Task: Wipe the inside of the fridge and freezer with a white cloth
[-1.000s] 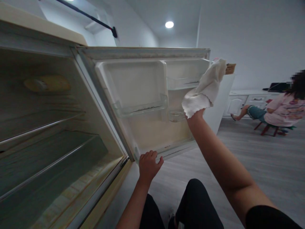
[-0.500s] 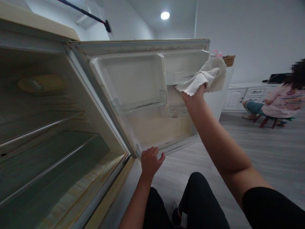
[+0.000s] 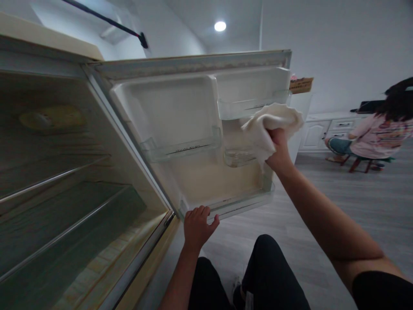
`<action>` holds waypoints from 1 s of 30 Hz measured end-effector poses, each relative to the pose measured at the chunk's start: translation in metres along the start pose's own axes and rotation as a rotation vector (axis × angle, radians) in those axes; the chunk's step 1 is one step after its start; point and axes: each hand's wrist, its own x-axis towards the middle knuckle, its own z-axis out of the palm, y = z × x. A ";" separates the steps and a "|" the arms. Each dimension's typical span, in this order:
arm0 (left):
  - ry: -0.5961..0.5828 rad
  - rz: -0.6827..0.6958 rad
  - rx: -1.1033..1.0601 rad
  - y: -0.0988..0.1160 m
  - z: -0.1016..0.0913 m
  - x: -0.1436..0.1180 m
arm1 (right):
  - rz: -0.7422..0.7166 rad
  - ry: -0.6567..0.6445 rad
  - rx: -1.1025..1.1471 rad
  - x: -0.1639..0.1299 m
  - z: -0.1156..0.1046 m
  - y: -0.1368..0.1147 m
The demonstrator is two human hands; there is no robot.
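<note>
Pale wall (image 3: pixel 332 51) and grey floor (image 3: pixel 322 189) across the right of the frame, beyond an open fridge door (image 3: pixel 164 112) at centre. White cloth (image 3: pixel 280 114) right of centre, bunched in the right hand (image 3: pixel 279 150), close to the upper-right bin (image 3: pixel 235 110); impossible to tell whether touching. Left hand (image 3: pixel 197 226) at lower centre, fingers bent at the bottom bin (image 3: pixel 245 207), thumb spread; firmness of hold unclear. Apparently at the wiping stage. Probably calls next for pressing cloth flat while steadying the door.
</note>
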 end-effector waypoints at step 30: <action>0.016 0.013 -0.006 -0.009 -0.009 -0.013 | -0.039 -0.224 -0.271 0.041 -0.009 -0.017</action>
